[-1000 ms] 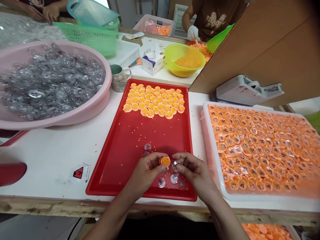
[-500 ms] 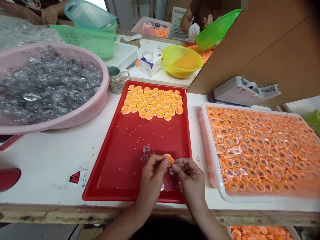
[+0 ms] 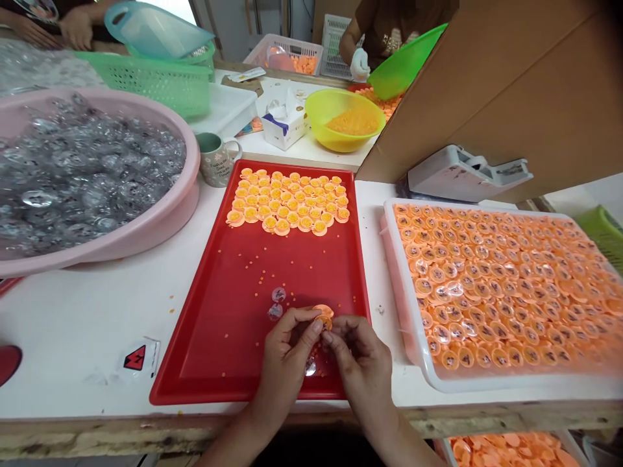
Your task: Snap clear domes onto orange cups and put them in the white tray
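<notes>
A small orange piece (image 3: 323, 312), round-rimmed and smooth, is held low in the frame's centre, over the red tray (image 3: 199, 350). It is pinched between the thumb and curled fingers of the left hand (image 3: 288, 353); the right hand (image 3: 363, 357) is nearly closed, its thumb and fingertips brought to the piece's edge, and whether anything is gripped there cannot be told. Part of the piece is hidden by fingers. Glossy clear discs (image 3: 278, 295) are scattered nearby, and cup-shaped orange pieces (image 3: 292, 201) are packed in rows toward the tray's far end.

At left, crinkled clear plastic is heaped in a pink basin (image 3: 192, 152); at right, a white tub (image 3: 424, 363) is filled with disc-topped orange pieces. The far table is partly blocked by a cardboard panel (image 3: 511, 97).

The smooth white tabletop (image 3: 87, 324) is edged with rough wood. At upper centre-right, a co-worker's gloved hand (image 3: 360, 65) is seen.
</notes>
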The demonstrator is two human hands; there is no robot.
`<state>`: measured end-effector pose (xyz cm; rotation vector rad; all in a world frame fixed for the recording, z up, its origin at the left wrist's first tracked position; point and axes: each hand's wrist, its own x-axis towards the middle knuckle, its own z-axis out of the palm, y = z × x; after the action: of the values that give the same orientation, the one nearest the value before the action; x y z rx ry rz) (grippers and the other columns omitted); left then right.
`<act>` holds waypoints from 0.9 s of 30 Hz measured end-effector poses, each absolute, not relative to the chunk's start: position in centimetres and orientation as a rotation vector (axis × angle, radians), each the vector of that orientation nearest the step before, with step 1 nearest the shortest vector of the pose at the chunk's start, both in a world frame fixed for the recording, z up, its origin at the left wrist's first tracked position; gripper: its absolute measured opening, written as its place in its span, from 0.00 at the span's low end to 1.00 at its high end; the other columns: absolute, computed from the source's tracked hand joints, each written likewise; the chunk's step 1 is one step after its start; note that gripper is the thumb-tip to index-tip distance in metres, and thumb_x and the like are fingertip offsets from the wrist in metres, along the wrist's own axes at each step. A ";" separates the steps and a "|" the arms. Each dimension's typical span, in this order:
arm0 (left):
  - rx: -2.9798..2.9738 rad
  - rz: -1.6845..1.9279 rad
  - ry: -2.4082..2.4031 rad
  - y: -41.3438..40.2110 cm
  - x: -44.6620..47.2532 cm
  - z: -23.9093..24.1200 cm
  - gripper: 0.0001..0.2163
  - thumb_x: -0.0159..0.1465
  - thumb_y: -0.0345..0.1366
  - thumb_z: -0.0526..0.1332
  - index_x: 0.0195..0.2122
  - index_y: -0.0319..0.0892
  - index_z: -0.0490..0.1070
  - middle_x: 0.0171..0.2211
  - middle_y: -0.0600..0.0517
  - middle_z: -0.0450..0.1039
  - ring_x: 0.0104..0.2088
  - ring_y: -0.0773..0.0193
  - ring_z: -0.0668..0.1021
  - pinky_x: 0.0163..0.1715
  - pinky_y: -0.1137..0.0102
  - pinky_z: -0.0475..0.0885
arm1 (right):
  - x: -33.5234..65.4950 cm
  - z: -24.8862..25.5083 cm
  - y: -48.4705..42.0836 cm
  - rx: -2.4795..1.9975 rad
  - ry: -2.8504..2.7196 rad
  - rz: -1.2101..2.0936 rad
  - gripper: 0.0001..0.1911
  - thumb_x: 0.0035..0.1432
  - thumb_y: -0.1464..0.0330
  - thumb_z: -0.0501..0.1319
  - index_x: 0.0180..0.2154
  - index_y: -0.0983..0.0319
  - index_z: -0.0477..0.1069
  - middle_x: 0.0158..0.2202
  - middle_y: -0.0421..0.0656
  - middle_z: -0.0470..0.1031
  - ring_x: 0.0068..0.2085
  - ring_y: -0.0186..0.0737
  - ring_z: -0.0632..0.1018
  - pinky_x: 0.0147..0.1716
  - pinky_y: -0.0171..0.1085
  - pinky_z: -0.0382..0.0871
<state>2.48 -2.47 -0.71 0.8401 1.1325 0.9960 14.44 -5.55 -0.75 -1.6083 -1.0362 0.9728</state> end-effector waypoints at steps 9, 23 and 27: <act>0.988 0.902 1.054 -1.6 1.5 1.3 0.14 0.59 0.30 0.66 0.46 0.48 0.75 0.40 0.53 0.79 0.40 0.64 0.79 0.41 0.74 0.75 | 15.3 1.1 -5.9 -1.499 -1.233 0.822 0.04 0.60 0.72 0.60 0.38 0.59 0.72 0.31 0.41 0.73 0.32 0.37 0.75 0.30 0.34 0.70; 0.957 1.000 1.096 -3.0 2.0 1.6 0.09 0.59 0.30 0.65 0.40 0.46 0.76 0.38 0.53 0.79 0.35 0.65 0.80 0.35 0.75 0.76 | 15.2 0.4 -6.4 -1.429 -1.190 0.869 0.05 0.61 0.74 0.59 0.35 0.60 0.72 0.31 0.42 0.73 0.30 0.36 0.75 0.29 0.35 0.70; 0.995 0.985 1.138 -2.9 2.2 1.1 0.06 0.60 0.32 0.64 0.39 0.45 0.74 0.34 0.53 0.77 0.34 0.65 0.78 0.35 0.74 0.74 | 14.9 0.1 -6.4 -1.517 -1.196 0.849 0.04 0.61 0.71 0.59 0.39 0.58 0.69 0.31 0.40 0.70 0.31 0.36 0.74 0.29 0.34 0.70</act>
<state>2.22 -2.86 1.12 0.9947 1.1377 0.9855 14.91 -6.42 0.14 -1.5172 -1.1957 0.8492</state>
